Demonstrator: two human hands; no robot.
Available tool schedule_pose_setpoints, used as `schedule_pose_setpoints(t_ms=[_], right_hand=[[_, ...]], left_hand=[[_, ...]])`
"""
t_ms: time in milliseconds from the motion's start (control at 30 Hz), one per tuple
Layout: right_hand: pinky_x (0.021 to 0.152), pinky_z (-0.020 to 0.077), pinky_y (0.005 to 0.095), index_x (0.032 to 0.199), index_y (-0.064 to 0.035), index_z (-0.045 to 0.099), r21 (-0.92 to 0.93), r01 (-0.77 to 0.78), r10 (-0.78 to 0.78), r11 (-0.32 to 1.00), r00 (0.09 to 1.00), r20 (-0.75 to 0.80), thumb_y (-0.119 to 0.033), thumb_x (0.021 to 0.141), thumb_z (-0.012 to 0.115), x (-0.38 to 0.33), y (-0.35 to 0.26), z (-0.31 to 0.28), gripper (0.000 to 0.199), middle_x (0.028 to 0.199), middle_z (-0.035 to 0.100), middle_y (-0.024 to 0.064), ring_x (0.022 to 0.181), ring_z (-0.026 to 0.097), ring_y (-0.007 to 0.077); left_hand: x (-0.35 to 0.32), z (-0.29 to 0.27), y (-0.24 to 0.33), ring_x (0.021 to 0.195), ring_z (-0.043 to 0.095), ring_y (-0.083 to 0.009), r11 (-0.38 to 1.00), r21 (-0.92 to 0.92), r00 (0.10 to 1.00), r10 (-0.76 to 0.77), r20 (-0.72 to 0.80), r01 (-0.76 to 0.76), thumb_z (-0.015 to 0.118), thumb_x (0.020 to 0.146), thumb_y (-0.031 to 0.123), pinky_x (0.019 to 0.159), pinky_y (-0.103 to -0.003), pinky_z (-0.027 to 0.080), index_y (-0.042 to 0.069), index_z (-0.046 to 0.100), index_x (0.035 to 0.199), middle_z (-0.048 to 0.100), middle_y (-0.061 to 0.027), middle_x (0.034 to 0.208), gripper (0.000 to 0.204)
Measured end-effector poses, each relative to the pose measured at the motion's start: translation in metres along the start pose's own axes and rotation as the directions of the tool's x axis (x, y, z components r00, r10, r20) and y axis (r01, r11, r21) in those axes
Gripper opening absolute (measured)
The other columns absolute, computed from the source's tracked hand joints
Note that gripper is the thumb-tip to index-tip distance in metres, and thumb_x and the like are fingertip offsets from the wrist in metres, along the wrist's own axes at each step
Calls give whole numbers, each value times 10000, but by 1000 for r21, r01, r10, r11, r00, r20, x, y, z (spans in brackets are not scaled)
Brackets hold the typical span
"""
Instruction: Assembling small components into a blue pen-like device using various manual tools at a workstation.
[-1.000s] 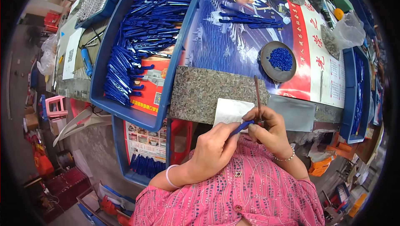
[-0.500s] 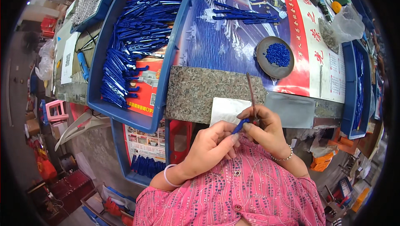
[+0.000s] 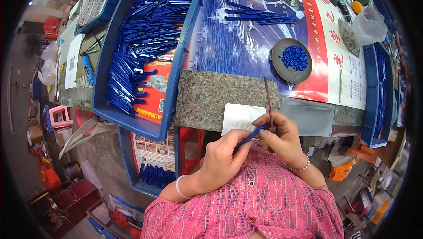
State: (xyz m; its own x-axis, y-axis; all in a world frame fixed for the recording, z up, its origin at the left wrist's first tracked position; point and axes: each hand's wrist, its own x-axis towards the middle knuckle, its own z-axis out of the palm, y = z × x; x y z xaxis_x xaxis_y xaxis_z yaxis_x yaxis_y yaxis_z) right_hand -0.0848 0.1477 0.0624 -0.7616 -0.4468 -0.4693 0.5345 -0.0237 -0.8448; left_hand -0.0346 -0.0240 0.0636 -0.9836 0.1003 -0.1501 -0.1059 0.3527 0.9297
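Note:
My left hand point(image 3: 224, 153) pinches a slim blue strip point(image 3: 251, 137) between thumb and fingers, close to my chest. The thumb and fingers of my right hand point(image 3: 282, 137) close on the strip's other end. A thin dark brown rod point(image 3: 268, 98) also sits in my right hand, pointing up and away; its lower end is hidden by the fingers. Just beyond the hands lies a folded white paper point(image 3: 242, 115) on a speckled granite slab point(image 3: 211, 93). A round dish point(image 3: 282, 73) holding small blue pellets point(image 3: 294, 58) stands farther off to the right.
A large blue tray point(image 3: 176, 80) of blue strips point(image 3: 150, 23) stands at left, with a lower tray point(image 3: 176, 155) beneath. Several loose strips point(image 3: 257, 16) lie on the poster-covered table. A plastic bag point(image 3: 369, 25) and another blue tray point(image 3: 371, 93) are at right.
My left hand has shifted slightly left along the blue strip, so more of it shows between my hands. The brown rod has tipped a little to the right.

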Motion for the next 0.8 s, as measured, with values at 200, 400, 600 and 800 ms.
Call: schedule_pose_setpoints(t_ms=[200, 400, 600, 800], right_hand=[[502, 357, 169, 1013, 5, 559, -9, 107, -107, 994, 994, -14, -23, 825, 546, 1, 5, 1, 191, 815, 559, -12, 585, 455, -1], [482, 349, 167, 1014, -2, 555, 36, 81, -81, 996, 997, 4, -24, 828, 546, 2, 7, 0, 187, 777, 557, -10, 565, 456, -1], [445, 360, 186, 1024, 20, 505, 27, 59, -59, 998, 998, -2, -3, 850, 508, 5, 5, 4, 175, 752, 556, 48, 521, 479, 47], [473, 405, 192, 1038, 15, 465, -37, 37, -36, 999, 999, 8, -55, 908, 462, 16, 12, -2, 148, 921, 619, 113, 537, 495, 59]], left_hand=[[2, 0, 3, 633, 633, -239, 968, 192, 980, 180, -84, -162, 644, 756, -2, 535, -297, 484, -3, 574, 932, 616, -132, 757, 190], [3, 1, -1, 628, 605, -260, 932, 269, 954, 281, -106, -244, 648, 722, -35, 514, -320, 467, 2, 565, 939, 600, -135, 779, 235], [-2, -4, -11, 610, 606, -248, 922, 310, 960, 269, -82, -232, 641, 731, -30, 507, -313, 462, 0, 567, 965, 600, -132, 762, 248], [-23, -11, -27, 544, 575, -123, 1000, 4, 997, 8, -77, -8, 550, 846, 43, 482, -244, 431, -36, 564, 1023, 607, -88, 705, 194]])
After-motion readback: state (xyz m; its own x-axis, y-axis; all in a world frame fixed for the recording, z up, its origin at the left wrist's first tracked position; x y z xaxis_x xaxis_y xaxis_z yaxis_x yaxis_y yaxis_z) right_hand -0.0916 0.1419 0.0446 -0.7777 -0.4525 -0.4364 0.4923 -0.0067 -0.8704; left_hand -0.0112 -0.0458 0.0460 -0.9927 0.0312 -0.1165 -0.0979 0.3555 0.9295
